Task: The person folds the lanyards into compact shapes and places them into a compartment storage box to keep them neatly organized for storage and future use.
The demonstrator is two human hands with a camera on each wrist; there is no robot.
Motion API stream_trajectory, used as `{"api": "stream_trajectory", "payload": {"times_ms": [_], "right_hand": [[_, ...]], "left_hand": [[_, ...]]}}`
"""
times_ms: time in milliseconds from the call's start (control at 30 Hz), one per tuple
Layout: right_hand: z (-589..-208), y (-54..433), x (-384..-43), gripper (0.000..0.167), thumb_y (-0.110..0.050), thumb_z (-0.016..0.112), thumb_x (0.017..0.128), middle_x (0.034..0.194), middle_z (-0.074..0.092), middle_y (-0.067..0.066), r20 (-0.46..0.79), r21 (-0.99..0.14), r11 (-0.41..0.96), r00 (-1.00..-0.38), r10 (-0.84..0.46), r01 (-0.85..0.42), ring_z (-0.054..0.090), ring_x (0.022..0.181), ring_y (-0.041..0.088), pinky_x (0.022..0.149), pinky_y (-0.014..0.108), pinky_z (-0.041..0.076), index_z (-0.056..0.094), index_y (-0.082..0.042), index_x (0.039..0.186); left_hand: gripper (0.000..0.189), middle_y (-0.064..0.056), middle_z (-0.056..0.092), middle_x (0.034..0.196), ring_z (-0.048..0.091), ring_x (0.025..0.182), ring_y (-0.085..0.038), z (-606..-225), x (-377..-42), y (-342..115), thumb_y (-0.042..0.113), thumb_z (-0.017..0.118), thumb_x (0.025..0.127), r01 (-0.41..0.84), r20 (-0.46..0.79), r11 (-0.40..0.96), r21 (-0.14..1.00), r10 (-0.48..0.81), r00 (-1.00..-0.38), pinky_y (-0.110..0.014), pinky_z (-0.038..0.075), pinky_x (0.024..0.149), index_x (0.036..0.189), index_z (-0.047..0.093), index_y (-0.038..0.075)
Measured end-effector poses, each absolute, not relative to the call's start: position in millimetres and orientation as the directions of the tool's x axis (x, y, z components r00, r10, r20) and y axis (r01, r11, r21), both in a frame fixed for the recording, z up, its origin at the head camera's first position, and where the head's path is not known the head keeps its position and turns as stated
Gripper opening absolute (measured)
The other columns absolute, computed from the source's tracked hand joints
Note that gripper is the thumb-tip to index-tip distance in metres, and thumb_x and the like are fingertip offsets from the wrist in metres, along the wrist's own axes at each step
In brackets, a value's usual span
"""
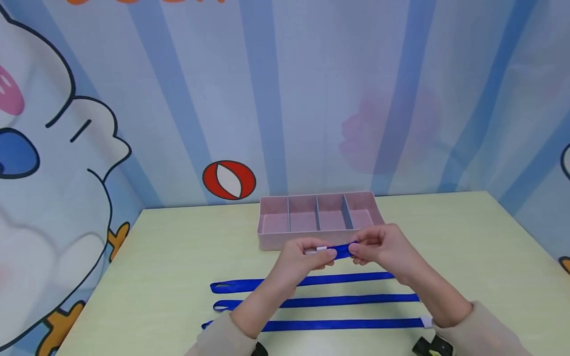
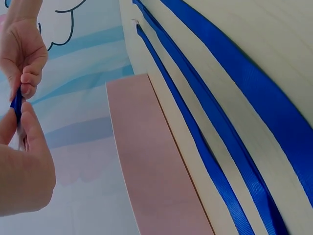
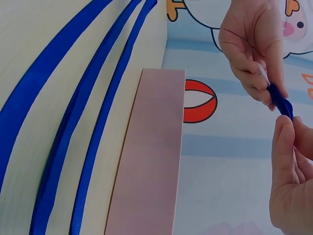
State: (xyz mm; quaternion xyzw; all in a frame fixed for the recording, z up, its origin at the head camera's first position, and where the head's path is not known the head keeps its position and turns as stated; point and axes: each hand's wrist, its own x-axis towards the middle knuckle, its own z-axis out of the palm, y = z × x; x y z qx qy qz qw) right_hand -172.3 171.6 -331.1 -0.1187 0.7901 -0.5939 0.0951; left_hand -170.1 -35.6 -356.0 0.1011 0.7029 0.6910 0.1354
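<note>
A flat, deep-blue band [image 1: 342,251] with a white piece [image 1: 321,248] at its left end sits just right of centre in the lower half of the head view, nearly level and rising slightly rightward, pinched between left hand [image 1: 297,259] and right hand [image 1: 386,248]. At the left wrist view's left edge it stands upright, nearly edge-on. In the right wrist view's right part it slants, curled near its lower end.

The pink box [image 1: 278,241] blocks the hands [image 1: 299,259] [image 1: 388,248] ahead, with room at either side.
</note>
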Motion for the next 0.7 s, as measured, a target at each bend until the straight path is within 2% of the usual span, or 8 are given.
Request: {"api": "stream_trajectory", "payload": {"times_ms": [467,700], "right_hand": [[-339,174,-178,0.025,-0.011,0.066,0.087,0.081,0.068,0.015,-0.03,-0.96,0.273,-0.947,-0.32,-0.062,0.066,0.073,0.023,0.071,0.03,0.056,0.064,0.009,0.102],[-341,183,-187,0.033,-0.019,0.067,0.087,0.086,0.068,0.015,-0.057,-0.957,0.281,-0.906,-0.419,-0.07,0.065,0.077,0.024,0.075,0.035,0.055,0.064,0.008,0.106]], "left_hand": [[0.017,-0.005,0.068,0.081,0.061,0.079,-0.018,-360,-182,-40,0.022,0.069,0.085,0.044,-0.014,0.136,0.99,0.403,-0.915,-0.031,0.048,0.073,0.096,0.072,0.008],[0.018,-0.005,0.068,0.08,0.06,0.08,-0.019,-362,-184,-40,0.022,0.07,0.085,0.037,-0.014,0.123,0.992,0.39,-0.921,-0.032,0.046,0.073,0.095,0.072,0.007]]}}
